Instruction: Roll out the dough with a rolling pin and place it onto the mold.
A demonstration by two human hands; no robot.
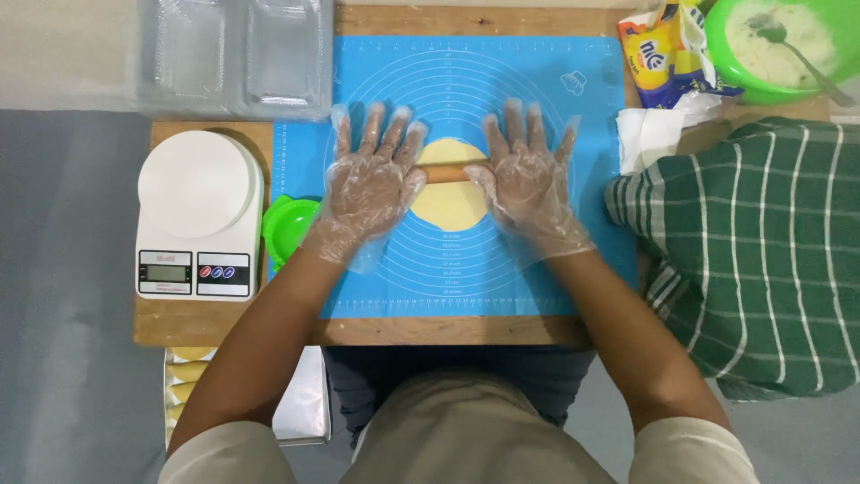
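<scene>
wooden rolling pin (445,172) lies crosswise over the yellow dough disc (448,193) mid-mat, its ends under my flat, spread left hand (369,179) and right hand (527,177), both equally near, palms pressing down.

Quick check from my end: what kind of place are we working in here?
Likely a home or small kitchen baking spot. Gloved hands, left hand and right hand, press a rolling pin over dough on a blue mat, beside a kitchen scale.
</scene>
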